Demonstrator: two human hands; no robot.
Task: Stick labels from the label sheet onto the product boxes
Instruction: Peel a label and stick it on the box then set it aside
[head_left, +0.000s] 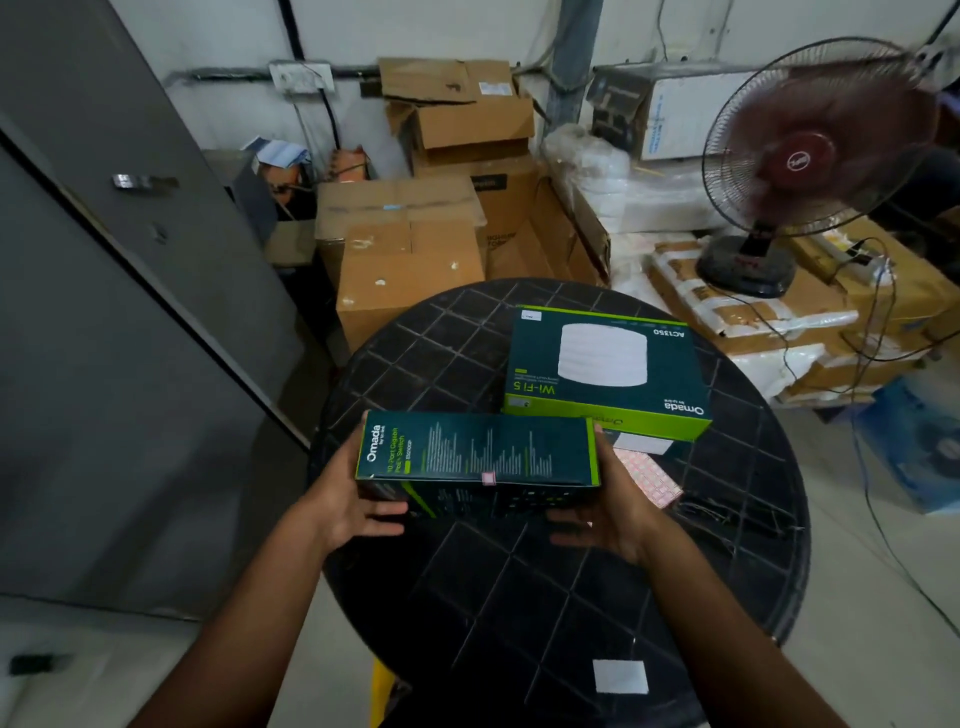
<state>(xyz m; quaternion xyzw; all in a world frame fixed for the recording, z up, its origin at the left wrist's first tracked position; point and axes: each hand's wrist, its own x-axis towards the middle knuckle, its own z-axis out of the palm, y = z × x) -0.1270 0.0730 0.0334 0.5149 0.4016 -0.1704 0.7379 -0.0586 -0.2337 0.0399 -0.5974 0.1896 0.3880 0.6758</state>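
Observation:
I hold a long dark-green switch box (475, 452) above the round black table (467, 582), one hand at each end. My left hand (348, 499) grips its left end and my right hand (608, 504) grips its right end. A small pink label (488, 478) sits on the box's near top edge. A pink label sheet (652, 480) lies on the table just right of my right hand, partly hidden by it. A larger green Wi-Fi box (602, 369) rests flat on the table behind, with a small white sticker at its far left corner.
Brown cardboard boxes (410, 249) are stacked beyond the table. A red standing fan (795, 166) sits on wrapped parcels at the right, with cables trailing down. A grey cabinet (114, 291) fills the left. A white paper square (621, 675) lies near the table's front edge.

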